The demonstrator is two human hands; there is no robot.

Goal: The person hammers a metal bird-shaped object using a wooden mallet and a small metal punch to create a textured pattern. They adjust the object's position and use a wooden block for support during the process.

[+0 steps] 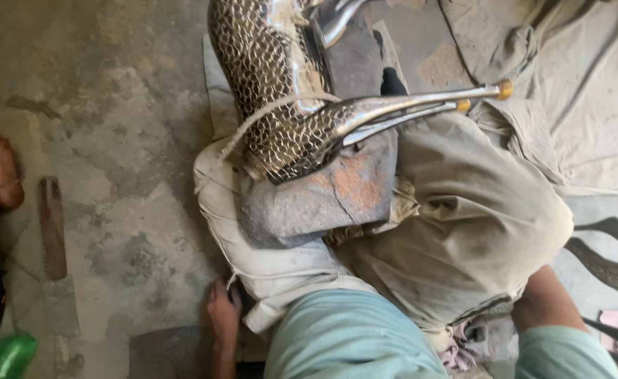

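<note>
The floor [126, 140] is grey, dusty concrete, and the person sits low on it with legs folded in dusty beige trousers [477, 210]. A shiny metal bird figure [281, 105], with a scaly net pattern and two long thin rods tipped with gold, lies in the middle, far from the body. It rests on a worn grey pad [323, 203] over the lap, likely so the hard metal sits soft and does not slip. A pale string [267, 116] loops across it. The right arm [551, 302] goes down by the right knee, and its hand is hidden, so I cannot tell if it is spread or closed. The left hand is not seen. A bare foot [223, 309] is near. A rusty file [52, 228] lies on the left by a green bottle [10, 354].
</note>
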